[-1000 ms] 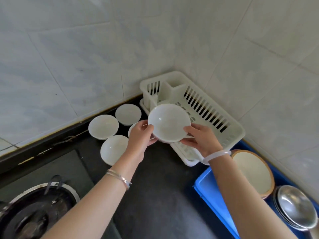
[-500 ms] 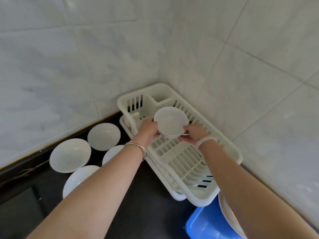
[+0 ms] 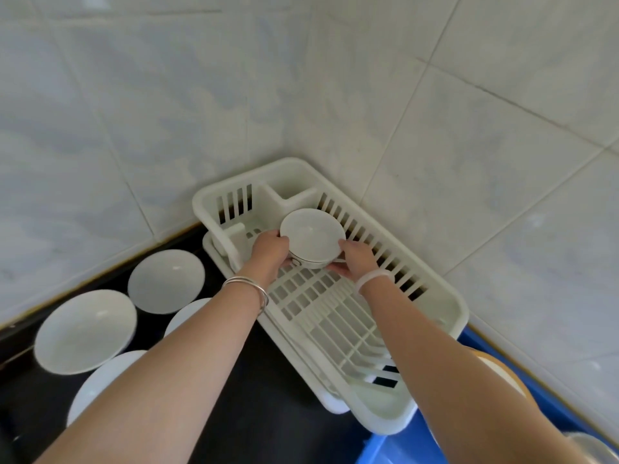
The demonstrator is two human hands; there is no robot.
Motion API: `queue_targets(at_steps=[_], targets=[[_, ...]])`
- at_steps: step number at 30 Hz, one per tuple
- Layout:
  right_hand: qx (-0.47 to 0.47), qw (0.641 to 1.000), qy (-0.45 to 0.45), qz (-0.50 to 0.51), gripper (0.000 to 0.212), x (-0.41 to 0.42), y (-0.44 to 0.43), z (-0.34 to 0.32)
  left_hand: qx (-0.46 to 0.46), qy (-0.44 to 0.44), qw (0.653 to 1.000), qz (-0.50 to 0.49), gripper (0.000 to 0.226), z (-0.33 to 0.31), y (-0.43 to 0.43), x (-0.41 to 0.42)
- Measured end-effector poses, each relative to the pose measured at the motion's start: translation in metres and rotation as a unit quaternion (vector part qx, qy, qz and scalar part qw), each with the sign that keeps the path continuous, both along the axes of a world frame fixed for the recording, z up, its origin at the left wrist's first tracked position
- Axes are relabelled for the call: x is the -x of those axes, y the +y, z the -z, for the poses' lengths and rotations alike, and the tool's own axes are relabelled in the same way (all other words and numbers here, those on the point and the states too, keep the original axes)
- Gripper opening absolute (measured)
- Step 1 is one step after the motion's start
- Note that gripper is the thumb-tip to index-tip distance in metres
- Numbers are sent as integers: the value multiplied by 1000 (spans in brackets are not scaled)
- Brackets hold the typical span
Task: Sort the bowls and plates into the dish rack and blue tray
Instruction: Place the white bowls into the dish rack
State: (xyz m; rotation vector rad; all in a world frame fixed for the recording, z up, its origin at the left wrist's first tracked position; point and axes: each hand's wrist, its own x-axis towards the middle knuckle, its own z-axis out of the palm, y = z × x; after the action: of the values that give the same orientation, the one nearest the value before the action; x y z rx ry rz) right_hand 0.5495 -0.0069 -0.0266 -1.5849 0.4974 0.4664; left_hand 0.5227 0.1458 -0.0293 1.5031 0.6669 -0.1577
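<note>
White glazed bowl, round and smooth: left hand and right hand grip opposite sides, fingers curled round it, above the far end of the slatted white plastic dish rack; glossy black bench; blue tray adjoining

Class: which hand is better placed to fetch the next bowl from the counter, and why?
Probably the left hand: the loose bowls lie left of the dish rack, on its side; the right hand would have to cross the left arm.
</note>
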Motion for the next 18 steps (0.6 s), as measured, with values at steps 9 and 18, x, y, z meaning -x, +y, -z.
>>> queue_targets(at_steps=[9,18], targets=[[-18,1000,13,6,39,15,3,-9,-10,8,1000,2,31,-5,0,2],[97,992,-64,-56,40,46,-6,-34,-169,-53,982,71,33,-36,2,37]])
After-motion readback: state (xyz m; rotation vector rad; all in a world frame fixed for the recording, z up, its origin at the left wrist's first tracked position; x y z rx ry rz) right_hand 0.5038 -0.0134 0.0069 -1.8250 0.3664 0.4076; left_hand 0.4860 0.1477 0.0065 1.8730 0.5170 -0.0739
